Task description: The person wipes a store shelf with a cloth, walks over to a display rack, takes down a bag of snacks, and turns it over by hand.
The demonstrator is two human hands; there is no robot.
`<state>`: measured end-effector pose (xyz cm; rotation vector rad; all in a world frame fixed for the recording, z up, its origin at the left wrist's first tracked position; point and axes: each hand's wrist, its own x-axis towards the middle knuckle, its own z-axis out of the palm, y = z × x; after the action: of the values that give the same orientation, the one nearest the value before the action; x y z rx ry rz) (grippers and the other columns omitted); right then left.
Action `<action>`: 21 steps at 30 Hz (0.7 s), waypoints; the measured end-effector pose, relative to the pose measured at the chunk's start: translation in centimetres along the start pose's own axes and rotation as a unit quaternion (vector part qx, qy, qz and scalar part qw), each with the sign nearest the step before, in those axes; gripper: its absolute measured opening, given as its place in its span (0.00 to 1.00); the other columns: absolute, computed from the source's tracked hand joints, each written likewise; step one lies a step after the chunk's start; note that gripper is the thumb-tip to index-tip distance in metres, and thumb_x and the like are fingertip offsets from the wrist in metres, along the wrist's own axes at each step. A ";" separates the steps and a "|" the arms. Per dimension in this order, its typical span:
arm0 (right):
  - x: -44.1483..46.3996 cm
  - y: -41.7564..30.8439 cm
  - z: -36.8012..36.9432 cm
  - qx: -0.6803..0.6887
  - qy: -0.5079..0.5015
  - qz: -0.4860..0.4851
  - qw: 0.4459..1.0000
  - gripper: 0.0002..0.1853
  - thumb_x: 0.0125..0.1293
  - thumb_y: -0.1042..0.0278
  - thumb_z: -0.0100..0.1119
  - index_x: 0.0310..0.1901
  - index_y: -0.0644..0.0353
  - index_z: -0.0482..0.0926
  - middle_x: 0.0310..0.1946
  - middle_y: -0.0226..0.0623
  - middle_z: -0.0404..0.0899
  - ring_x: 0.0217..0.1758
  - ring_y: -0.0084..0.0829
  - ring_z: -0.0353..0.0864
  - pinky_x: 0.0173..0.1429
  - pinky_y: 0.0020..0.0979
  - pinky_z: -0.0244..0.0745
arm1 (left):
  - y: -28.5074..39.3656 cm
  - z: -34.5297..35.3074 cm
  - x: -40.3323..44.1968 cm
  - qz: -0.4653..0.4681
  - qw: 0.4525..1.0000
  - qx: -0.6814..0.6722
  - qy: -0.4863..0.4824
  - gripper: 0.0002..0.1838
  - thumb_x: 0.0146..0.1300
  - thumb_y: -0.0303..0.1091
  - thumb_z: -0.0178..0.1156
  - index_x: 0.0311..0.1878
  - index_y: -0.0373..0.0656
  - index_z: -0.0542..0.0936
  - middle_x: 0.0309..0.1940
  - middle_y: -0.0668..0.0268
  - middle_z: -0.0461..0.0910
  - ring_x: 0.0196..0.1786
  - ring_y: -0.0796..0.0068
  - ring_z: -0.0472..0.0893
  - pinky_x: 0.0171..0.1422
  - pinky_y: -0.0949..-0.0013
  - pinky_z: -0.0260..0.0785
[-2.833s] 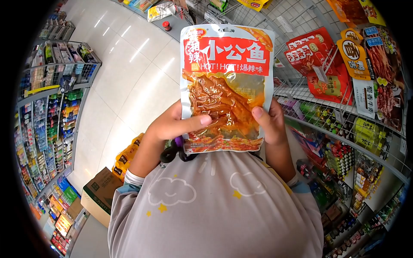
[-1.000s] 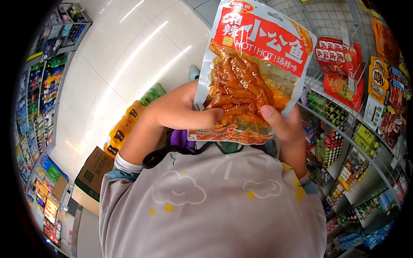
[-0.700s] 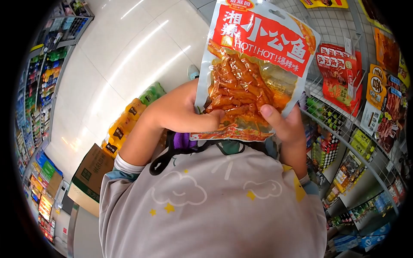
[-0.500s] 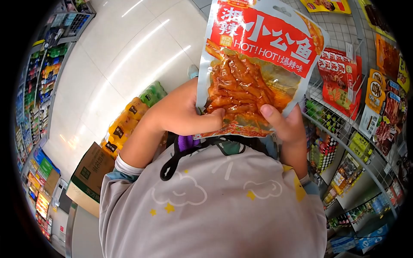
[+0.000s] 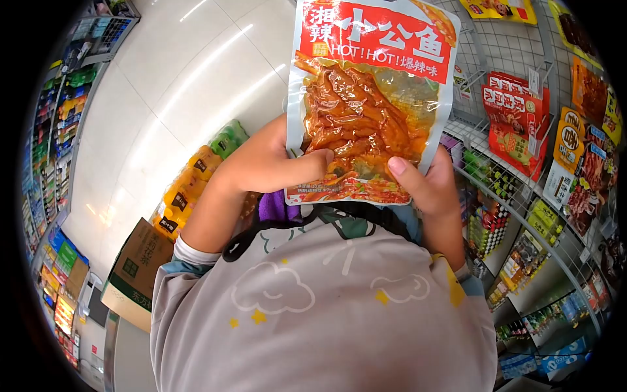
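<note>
Between my two hands is a clear-windowed snack packet with a red label reading "HOT! HOT!" and reddish-brown spicy small fish inside. My left hand grips its lower left side, thumb across the front. On the lower right, my right hand pinches it, thumb on the front and the other fingers hidden behind. The packet is held upright, front facing me, above the apron I wear. Part of a purple cloth shows just below the packet.
To the right, a wire rack carries hanging red snack packets and shelved goods. Yellow and green shrink-wrapped drink packs stand on the tiled floor at left, near a cardboard box. Stocked shelves line the far left.
The packet has shifted left and slightly down and is straighter, showing more of its bottom edge. Both hands have moved slightly with it, keeping their grip.
</note>
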<state>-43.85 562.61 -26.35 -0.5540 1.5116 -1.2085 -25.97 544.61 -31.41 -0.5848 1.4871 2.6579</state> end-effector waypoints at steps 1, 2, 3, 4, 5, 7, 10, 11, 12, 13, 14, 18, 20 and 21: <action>0.0 0.1 0.1 -0.004 0.005 0.003 1.000 0.20 0.70 0.72 0.60 0.61 0.69 0.74 0.55 0.36 0.80 0.55 0.22 0.77 0.60 0.29 0.72 | -0.1 -0.1 0.0 0.000 1.000 0.002 0.002 0.18 0.62 0.26 0.58 0.56 0.37 0.76 0.40 0.73 0.78 0.42 0.83 0.75 0.47 0.74 0.71; 0.2 0.2 0.3 0.003 0.006 -0.004 1.000 0.20 0.70 0.72 0.60 0.61 0.69 0.74 0.55 0.36 0.80 0.55 0.22 0.77 0.60 0.29 0.72 | -0.2 -0.2 0.0 0.000 1.000 0.004 0.004 0.19 0.62 0.26 0.58 0.57 0.37 0.76 0.41 0.73 0.78 0.43 0.82 0.75 0.49 0.73 0.71; 0.3 0.3 0.4 0.009 0.007 -0.009 1.000 0.20 0.70 0.73 0.59 0.61 0.69 0.74 0.55 0.36 0.80 0.56 0.22 0.77 0.60 0.30 0.73 | -0.2 -0.3 -0.1 0.000 1.000 0.002 0.006 0.19 0.62 0.26 0.58 0.57 0.37 0.76 0.41 0.73 0.78 0.43 0.82 0.75 0.49 0.73 0.71; 0.4 0.5 0.5 0.009 0.005 -0.008 1.000 0.20 0.70 0.73 0.59 0.61 0.69 0.74 0.55 0.36 0.80 0.56 0.22 0.77 0.60 0.30 0.73 | -0.1 -0.3 -0.1 0.000 1.000 -0.004 0.010 0.20 0.62 0.26 0.59 0.58 0.37 0.75 0.43 0.72 0.79 0.45 0.82 0.76 0.51 0.73 0.72; 0.6 0.7 0.5 0.025 0.004 -0.010 1.000 0.20 0.70 0.72 0.59 0.62 0.69 0.74 0.56 0.36 0.80 0.57 0.23 0.77 0.61 0.30 0.72 | 0.1 -0.3 -0.1 0.000 1.000 -0.010 0.015 0.20 0.63 0.27 0.60 0.59 0.36 0.75 0.45 0.71 0.80 0.46 0.81 0.76 0.53 0.72 0.72; 0.9 1.0 0.8 0.040 -0.001 -0.013 0.999 0.20 0.70 0.72 0.59 0.62 0.69 0.73 0.57 0.37 0.80 0.57 0.23 0.77 0.62 0.31 0.72 | 1.0 -0.1 -0.3 -0.019 0.999 -0.025 0.017 0.21 0.64 0.28 0.60 0.60 0.36 0.75 0.47 0.70 0.80 0.48 0.80 0.76 0.54 0.72 0.72; 1.3 1.0 1.4 0.089 -0.014 -0.021 0.996 0.21 0.71 0.72 0.58 0.63 0.70 0.72 0.58 0.37 0.79 0.60 0.24 0.76 0.64 0.32 0.72 | 1.2 0.1 -0.5 -0.015 0.999 -0.039 0.020 0.22 0.67 0.30 0.61 0.63 0.36 0.74 0.51 0.67 0.81 0.51 0.79 0.77 0.57 0.70 0.72; 1.2 0.9 1.5 0.080 -0.013 -0.026 0.996 0.21 0.71 0.72 0.58 0.63 0.69 0.72 0.59 0.37 0.79 0.60 0.24 0.76 0.64 0.32 0.72 | 1.3 0.2 -0.6 0.005 0.999 -0.040 0.019 0.22 0.68 0.32 0.62 0.63 0.35 0.74 0.53 0.66 0.81 0.53 0.78 0.78 0.58 0.70 0.72; 1.3 0.9 1.5 0.072 -0.011 -0.030 0.997 0.21 0.71 0.72 0.57 0.63 0.69 0.72 0.59 0.37 0.78 0.61 0.25 0.75 0.65 0.33 0.71 | 1.4 0.2 -0.7 0.007 0.999 -0.038 0.023 0.22 0.68 0.32 0.62 0.63 0.35 0.74 0.53 0.66 0.81 0.53 0.78 0.78 0.58 0.70 0.72; 1.4 0.8 1.5 0.072 -0.014 -0.031 0.997 0.21 0.71 0.72 0.57 0.63 0.69 0.72 0.59 0.37 0.78 0.61 0.25 0.75 0.65 0.33 0.71 | 1.5 0.2 -0.7 0.001 0.997 -0.064 0.032 0.23 0.69 0.33 0.62 0.64 0.35 0.74 0.54 0.65 0.81 0.54 0.77 0.78 0.59 0.69 0.72; 1.6 0.7 1.4 0.057 -0.023 -0.022 0.998 0.21 0.71 0.72 0.57 0.63 0.69 0.72 0.59 0.37 0.78 0.61 0.25 0.75 0.65 0.33 0.71 | 1.6 0.2 -0.8 -0.007 0.995 -0.092 0.042 0.24 0.70 0.34 0.62 0.65 0.35 0.73 0.55 0.65 0.81 0.54 0.76 0.78 0.59 0.69 0.72; 2.0 0.5 1.2 0.037 -0.044 -0.010 0.998 0.21 0.71 0.71 0.57 0.63 0.68 0.72 0.59 0.35 0.79 0.60 0.25 0.76 0.65 0.33 0.71 | 1.6 -0.3 -1.5 -0.011 0.995 -0.082 0.051 0.23 0.71 0.38 0.61 0.64 0.35 0.75 0.54 0.64 0.81 0.55 0.76 0.78 0.60 0.69 0.71; 2.2 0.8 1.2 0.051 -0.037 -0.005 0.998 0.21 0.71 0.71 0.57 0.63 0.68 0.73 0.59 0.36 0.79 0.60 0.25 0.76 0.65 0.32 0.71 | 1.5 -0.9 -1.6 -0.038 0.993 -0.093 0.059 0.21 0.72 0.40 0.60 0.61 0.35 0.78 0.52 0.65 0.82 0.53 0.77 0.79 0.59 0.71 0.71; 2.3 0.8 1.2 0.064 -0.030 -0.001 0.997 0.21 0.71 0.71 0.57 0.63 0.68 0.73 0.59 0.36 0.79 0.60 0.25 0.76 0.64 0.32 0.71 | 1.3 -1.4 -1.8 -0.039 0.993 -0.093 0.060 0.21 0.72 0.40 0.60 0.61 0.35 0.78 0.52 0.65 0.82 0.53 0.77 0.79 0.59 0.71 0.71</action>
<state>-43.27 560.53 -28.00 -0.5017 1.3729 -1.2711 -24.17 543.04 -30.43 -0.8103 1.2213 2.7634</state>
